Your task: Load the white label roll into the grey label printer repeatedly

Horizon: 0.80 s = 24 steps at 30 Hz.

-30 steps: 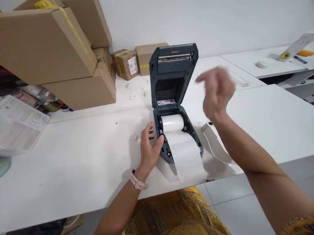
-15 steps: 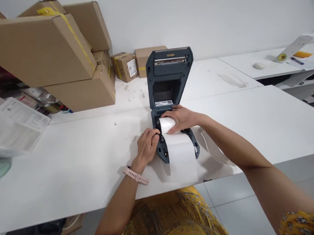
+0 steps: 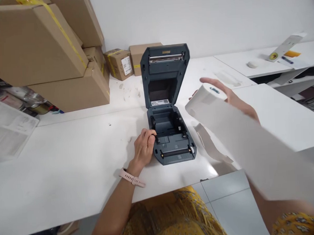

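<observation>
Head view: white, partly unwound roll [image 3: 208,96]

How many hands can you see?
2. The left hand is at the left side of the open printer. The right hand, partly hidden behind the white paper roll, holds it up to the printer's right. No other hands show.

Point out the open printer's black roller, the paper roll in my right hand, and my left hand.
Black roller [image 3: 176,153]: head view, middle of its length.
Paper roll [image 3: 201,100]: head view, side of the wound paper.
Left hand [image 3: 143,146]: head view, back of the hand.
</observation>
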Each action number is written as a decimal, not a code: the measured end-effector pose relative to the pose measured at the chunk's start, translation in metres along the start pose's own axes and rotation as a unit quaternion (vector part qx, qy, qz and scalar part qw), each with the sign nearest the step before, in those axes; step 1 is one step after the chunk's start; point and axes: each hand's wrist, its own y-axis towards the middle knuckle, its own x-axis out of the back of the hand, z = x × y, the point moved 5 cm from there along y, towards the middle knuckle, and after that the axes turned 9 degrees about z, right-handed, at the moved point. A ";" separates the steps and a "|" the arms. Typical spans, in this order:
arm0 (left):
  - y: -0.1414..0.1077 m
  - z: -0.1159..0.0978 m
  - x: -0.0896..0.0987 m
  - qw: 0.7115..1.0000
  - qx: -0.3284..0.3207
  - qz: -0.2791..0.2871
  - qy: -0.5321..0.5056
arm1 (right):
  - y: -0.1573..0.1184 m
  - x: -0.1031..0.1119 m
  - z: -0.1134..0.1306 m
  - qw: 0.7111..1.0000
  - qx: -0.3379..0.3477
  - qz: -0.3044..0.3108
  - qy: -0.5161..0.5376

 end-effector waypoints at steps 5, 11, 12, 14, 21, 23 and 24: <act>0.000 0.000 0.000 1.000 -0.004 -0.008 -0.006 | 0.020 0.003 -0.035 0.995 -0.015 0.020 -0.095; 0.001 -0.002 0.001 1.000 0.000 -0.008 0.008 | 0.040 -0.023 -0.068 0.984 -0.068 0.104 -0.125; 0.001 -0.002 0.002 1.000 -0.001 -0.009 0.010 | 0.038 -0.023 -0.070 0.984 -0.071 0.116 -0.112; 0.001 -0.002 0.003 1.000 -0.002 -0.012 0.013 | 0.027 -0.015 -0.077 0.988 -0.082 0.117 -0.058; -0.002 -0.007 -0.003 0.999 0.010 -0.018 0.037 | -0.040 -0.002 -0.107 0.990 -0.105 0.076 0.052; -0.003 -0.010 -0.006 0.999 0.012 -0.018 0.044 | -0.048 -0.022 -0.109 0.987 -0.101 0.109 0.057; -0.003 -0.011 -0.007 0.999 0.012 -0.018 0.047 | -0.050 -0.031 -0.108 0.987 -0.100 0.112 0.062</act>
